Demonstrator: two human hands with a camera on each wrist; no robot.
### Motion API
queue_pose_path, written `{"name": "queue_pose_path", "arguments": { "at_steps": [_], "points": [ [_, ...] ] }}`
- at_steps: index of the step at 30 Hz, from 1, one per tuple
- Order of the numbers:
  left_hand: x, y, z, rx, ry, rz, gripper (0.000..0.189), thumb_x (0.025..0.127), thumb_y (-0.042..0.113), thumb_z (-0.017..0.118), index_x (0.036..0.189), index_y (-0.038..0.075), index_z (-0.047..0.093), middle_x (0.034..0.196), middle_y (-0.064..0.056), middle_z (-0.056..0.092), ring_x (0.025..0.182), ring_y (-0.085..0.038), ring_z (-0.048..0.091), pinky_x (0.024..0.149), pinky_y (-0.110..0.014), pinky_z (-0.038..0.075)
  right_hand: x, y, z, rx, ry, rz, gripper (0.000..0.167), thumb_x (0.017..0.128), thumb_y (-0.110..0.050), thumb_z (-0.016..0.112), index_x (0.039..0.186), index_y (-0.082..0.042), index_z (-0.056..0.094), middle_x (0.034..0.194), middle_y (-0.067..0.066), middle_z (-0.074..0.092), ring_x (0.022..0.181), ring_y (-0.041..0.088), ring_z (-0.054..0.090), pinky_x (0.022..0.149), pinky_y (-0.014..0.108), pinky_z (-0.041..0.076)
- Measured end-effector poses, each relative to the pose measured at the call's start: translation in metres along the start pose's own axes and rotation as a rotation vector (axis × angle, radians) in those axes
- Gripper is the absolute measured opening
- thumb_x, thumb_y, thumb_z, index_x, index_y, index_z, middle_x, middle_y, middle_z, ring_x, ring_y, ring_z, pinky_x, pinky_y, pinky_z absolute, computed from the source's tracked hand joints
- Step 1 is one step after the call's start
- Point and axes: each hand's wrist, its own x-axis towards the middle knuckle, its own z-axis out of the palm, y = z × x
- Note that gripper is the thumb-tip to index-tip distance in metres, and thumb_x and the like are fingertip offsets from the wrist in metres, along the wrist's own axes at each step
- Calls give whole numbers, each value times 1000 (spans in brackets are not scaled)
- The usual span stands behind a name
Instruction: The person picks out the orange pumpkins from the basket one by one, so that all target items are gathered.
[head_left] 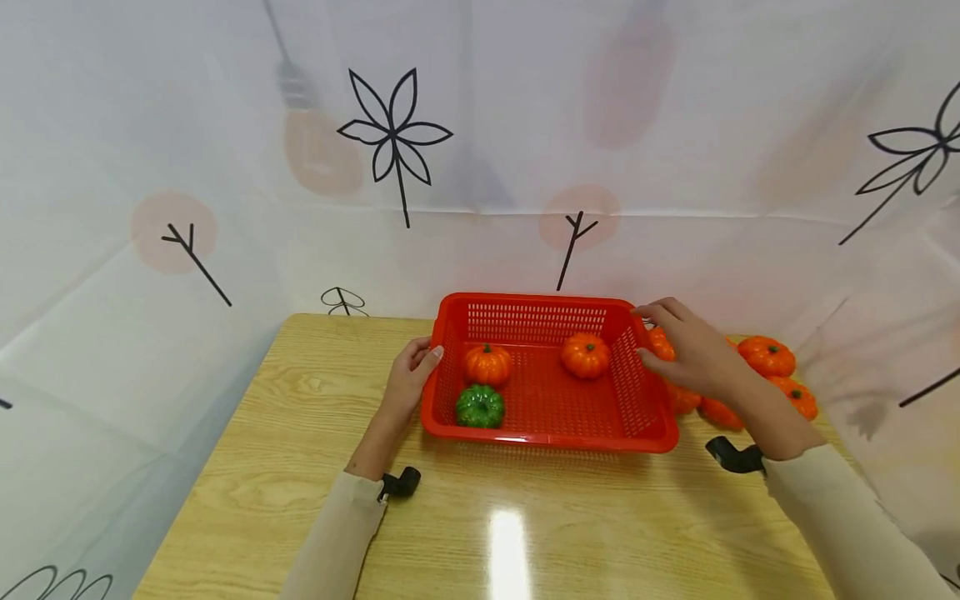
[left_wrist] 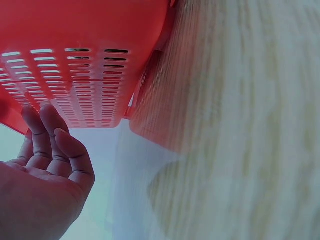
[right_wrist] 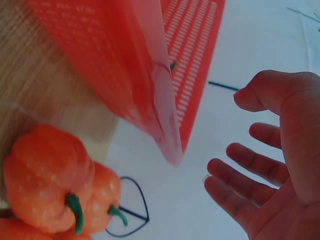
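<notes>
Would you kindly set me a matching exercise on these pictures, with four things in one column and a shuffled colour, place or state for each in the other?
Things:
1. Basket
2. Green pumpkin
3. Right hand
4. Table

Descriptions:
A. Wood-patterned, beneath the basket
B. Red, with slotted walls
C. At the basket's right end, holding nothing
D. Inside the basket, towards its near left corner in the head view

Right pairs: 1-B; 2-D; 3-C; 4-A
</notes>
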Motion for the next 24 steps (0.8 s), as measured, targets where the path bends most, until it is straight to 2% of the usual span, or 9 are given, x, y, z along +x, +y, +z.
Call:
{"name": "queue_pose_path", "arguments": {
  "at_steps": [7,14,24],
  "points": [
    [0,1,1,7,9,-1,45,108,30,63,143,3,56,130,-25,65,112,-35,67,86,-29,62,15,-9,14,-26,-67,-29,53,93,-11,76,141,1,55,132,22,56,97,39,66,84,56,60],
    [0,1,1,5,10,5,46,108,30,63,144,2,55,132,-26,64,114,-37,67,86,-28,62,26,-14,24,-4,-110,-46,54,94,-10,76,142,3,55,136,22,55,110,43,65,91,59,58],
    [0,0,0,-17,-4,-3,46,108,31,63,145,3,54,135,-27,63,116,-36,66,88,-30,62,35,-17,27,-1,-201,-24,55,95,-12,75,144,5,54,140,25,53,114,44,64,97,60,55]
  ]
}}
